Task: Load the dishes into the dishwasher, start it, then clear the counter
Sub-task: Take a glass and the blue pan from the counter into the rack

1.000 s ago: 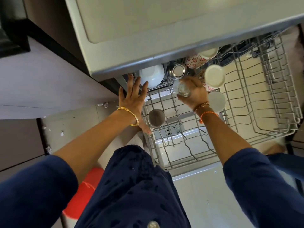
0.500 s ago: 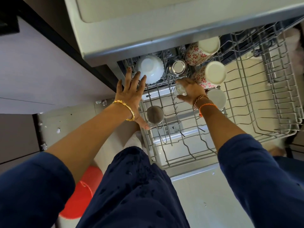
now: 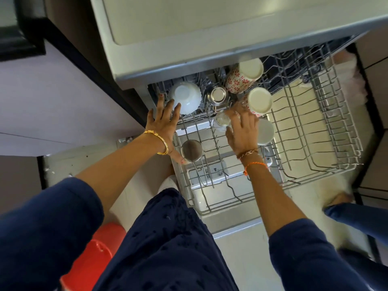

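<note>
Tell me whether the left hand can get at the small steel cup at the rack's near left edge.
Probably yes. The left hand rests open on the rack edge, its thumb beside the steel cup, and nothing lies over the cup.

A person in a dark navy top with sleeves (image 3: 48, 225) pushed up the forearms and matching navy clothing with a faint dotted pattern below. The left hand (image 3: 162, 120) has a gold bangle (image 3: 159, 140) at its wrist. The right hand (image 3: 244, 131) has a thin chain bracelet (image 3: 248, 153) and an orange thread (image 3: 255, 165) at its wrist.
</note>
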